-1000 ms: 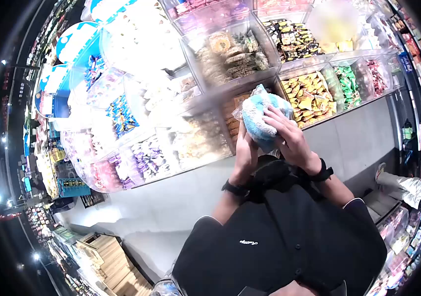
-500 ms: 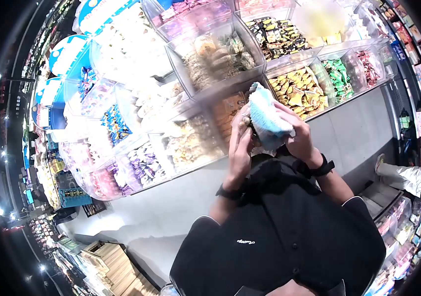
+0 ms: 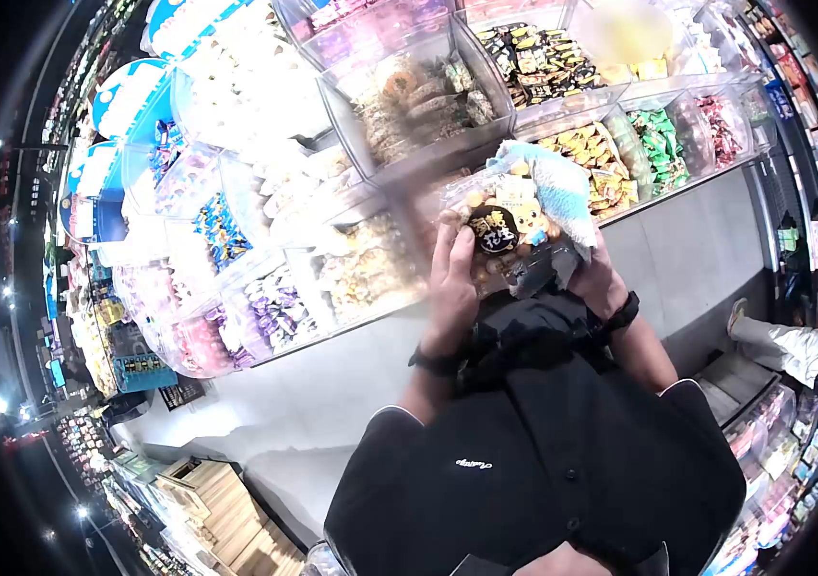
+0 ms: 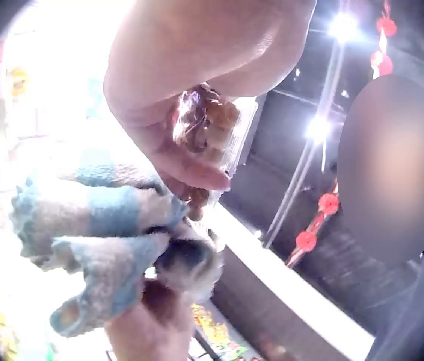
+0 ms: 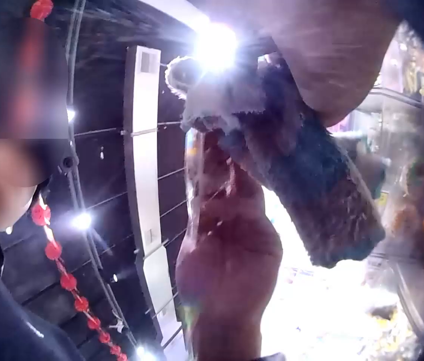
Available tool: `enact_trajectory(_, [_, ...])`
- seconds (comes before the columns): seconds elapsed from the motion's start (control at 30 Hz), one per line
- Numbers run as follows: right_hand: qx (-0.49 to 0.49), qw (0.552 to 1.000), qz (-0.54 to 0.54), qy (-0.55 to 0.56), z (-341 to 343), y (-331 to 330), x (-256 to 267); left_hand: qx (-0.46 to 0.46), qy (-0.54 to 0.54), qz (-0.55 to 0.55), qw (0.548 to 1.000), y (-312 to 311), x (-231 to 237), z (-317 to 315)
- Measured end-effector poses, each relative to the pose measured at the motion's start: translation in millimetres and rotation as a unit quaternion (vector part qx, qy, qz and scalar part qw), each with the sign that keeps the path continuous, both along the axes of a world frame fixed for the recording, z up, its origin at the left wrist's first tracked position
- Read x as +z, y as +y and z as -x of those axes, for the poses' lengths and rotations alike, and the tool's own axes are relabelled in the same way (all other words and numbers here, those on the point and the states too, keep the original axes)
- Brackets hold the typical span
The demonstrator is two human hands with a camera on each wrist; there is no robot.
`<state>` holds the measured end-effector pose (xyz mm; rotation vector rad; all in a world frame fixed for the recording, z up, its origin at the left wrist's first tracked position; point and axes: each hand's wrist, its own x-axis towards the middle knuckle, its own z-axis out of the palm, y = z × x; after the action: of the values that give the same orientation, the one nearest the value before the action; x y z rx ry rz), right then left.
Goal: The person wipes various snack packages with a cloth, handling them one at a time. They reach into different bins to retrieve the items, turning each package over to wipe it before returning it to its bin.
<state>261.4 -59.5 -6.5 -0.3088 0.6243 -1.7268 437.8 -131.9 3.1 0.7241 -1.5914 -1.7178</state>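
Note:
A clear snack packet [image 3: 497, 230] with round, tan pieces inside and a black label is held up in front of the chest, over the near edge of the candy bins. My left hand [image 3: 452, 274] grips it by its left side, with the thumb across the front in the left wrist view. In my right hand [image 3: 603, 284] is a blue-and-white fluffy cloth [image 3: 564, 197], bunched against the packet's right side. The cloth [image 5: 313, 180] hangs in folds below the right hand [image 5: 339, 53] in the right wrist view, hiding most of those fingers.
Clear bins of wrapped sweets spread ahead, with yellow packets [image 3: 586, 149], green packets [image 3: 658, 144] and purple packets [image 3: 282, 309]. A grey panel [image 3: 687, 250] runs below them. At lower left stands a wooden crate [image 3: 217, 509]; another person's leg [image 3: 778, 346] shows at right.
The cloth, earlier wrapped over the packet, has shifted to its right side with the right hand. The packet's labelled front has turned into view, still in the left hand.

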Motion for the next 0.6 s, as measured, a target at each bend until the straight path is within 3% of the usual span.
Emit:
enact_trajectory(0.03, [0.007, 1.000, 0.014, 0.006, -2.1, 1.8, 1.7, 0.042, -0.147, 0.200, 0.968, 2.4, 2.7, 3.8])
enact_trajectory(0.07, [0.014, 0.999, 0.028, 0.012, -4.2, 3.6, 3.5, 0.091, -0.227, 0.310, 0.919, 2.4, 2.5, 7.8])
enact_trajectory(0.1, [0.023, 0.999, 0.025, -0.026, -4.5, 4.1, 3.8, 0.106, -0.176, 0.258, 0.944, 0.3, 0.3, 12.4])
enact_trajectory(0.13, [0.018, 0.999, 0.036, 0.036, -2.3, 3.0, 3.9, 0.121, -0.121, 0.207, 0.963, -1.8, -2.0, 17.0])
enact_trajectory(0.2, [-0.001, 0.986, 0.054, 0.160, 1.9, 1.0, 4.2, 0.162, 0.061, -0.021, 0.985, -2.5, 12.4, 28.7])
enact_trajectory(0.3, [-0.003, 0.967, 0.016, 0.254, -6.4, 2.2, -5.5, 0.113, 0.174, -0.194, 0.959, 6.2, 26.4, 29.8])
enact_trajectory(0.37, [-0.078, 0.892, 0.069, 0.440, -18.5, -4.5, -3.1, 0.055, 0.206, -0.276, 0.937, 20.7, 18.1, 24.0])
enact_trajectory(0.4, [-0.113, 0.890, 0.063, 0.437, -24.4, -3.1, -13.5, 0.024, 0.257, -0.299, 0.919, 20.6, 13.3, 24.2])
enact_trajectory(0.5, [-0.099, 0.862, 0.028, 0.497, -18.3, -15.7, -3.7, -0.070, 0.402, -0.360, 0.839, 18.7, -20.6, 25.6])
enact_trajectory(0.57, [-0.082, 0.902, -0.006, 0.424, -20.1, -24.3, 1.5, -0.025, 0.327, -0.369, 0.870, 22.0, -26.7, 21.5])
enact_trajectory(0.6, [-0.081, 0.887, -0.004, 0.455, -19.9, -22.3, 1.8, 0.021, 0.281, -0.379, 0.881, 20.5, -14.1, 24.1])
